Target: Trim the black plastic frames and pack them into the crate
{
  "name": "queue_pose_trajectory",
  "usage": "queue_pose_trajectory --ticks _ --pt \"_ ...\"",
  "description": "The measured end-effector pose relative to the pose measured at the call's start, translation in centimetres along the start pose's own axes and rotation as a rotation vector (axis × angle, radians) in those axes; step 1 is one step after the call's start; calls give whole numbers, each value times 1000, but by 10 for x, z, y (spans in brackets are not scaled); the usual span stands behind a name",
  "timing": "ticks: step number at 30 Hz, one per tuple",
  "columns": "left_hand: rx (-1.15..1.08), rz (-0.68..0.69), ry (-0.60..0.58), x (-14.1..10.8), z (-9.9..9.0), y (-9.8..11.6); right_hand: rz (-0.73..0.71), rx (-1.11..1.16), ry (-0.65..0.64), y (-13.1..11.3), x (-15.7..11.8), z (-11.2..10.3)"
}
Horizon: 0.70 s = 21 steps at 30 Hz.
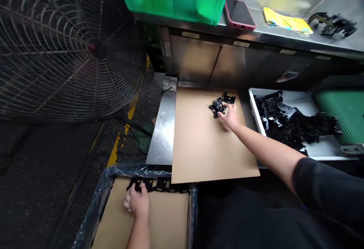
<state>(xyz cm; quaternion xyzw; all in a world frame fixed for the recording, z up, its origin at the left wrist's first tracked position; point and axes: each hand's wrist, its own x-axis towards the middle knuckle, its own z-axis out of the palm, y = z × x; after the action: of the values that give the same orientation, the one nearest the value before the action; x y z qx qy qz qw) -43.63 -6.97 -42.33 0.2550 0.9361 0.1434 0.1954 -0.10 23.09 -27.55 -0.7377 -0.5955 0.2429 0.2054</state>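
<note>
Metal bench [163,127] carries a cardboard sheet [196,146]; right hand [228,115] pinches a black part [218,105] over it, another part [228,98] just beside; left hand [138,201] is at the row [162,184] in the lined box [193,207], can't tell its grip; looks like one row laid, white tray's [256,117] heap [287,122] remaining.

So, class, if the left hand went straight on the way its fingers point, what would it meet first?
Most likely the row of black parts along the far edge of the cardboard, just ahead of the left hand; whether its fingers already touch them is hard to tell.
</note>
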Motion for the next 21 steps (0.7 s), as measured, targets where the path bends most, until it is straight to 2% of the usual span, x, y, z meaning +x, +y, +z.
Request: queue_pose_trajectory --ticks 2,5,8,10,12,14,17,18,19,21 --pt "-67 35 -17 -23 -3 10 37 44 1 0 22 1" --pt "-177 94 -44 -70 -9 27 70 132 -40 0 39 -4" --pt "-311 122 -105 -124 -15 50 97 264 -46 -3 38 -19" --pt "-419 136 -183 -160 -19 75 106 383 -52 -7 24 -36" --pt "-537 173 -304 -193 -23 110 96 524 -103 -10 -2 -58" --pt "-650 240 -474 -222 -31 155 84 661 -228 -12 -40 -84" --pt "-821 348 -667 -258 -51 234 71 799 -451 -10 -100 -128" --pt "-990 354 -780 -269 -60 259 70 852 -540 -8 -117 -142" --pt "-1123 360 -881 -280 -69 282 95 970 -663 -5 -131 -156" --pt "-1259 375 -975 -299 -85 321 127 1113 -815 2 -149 -181"
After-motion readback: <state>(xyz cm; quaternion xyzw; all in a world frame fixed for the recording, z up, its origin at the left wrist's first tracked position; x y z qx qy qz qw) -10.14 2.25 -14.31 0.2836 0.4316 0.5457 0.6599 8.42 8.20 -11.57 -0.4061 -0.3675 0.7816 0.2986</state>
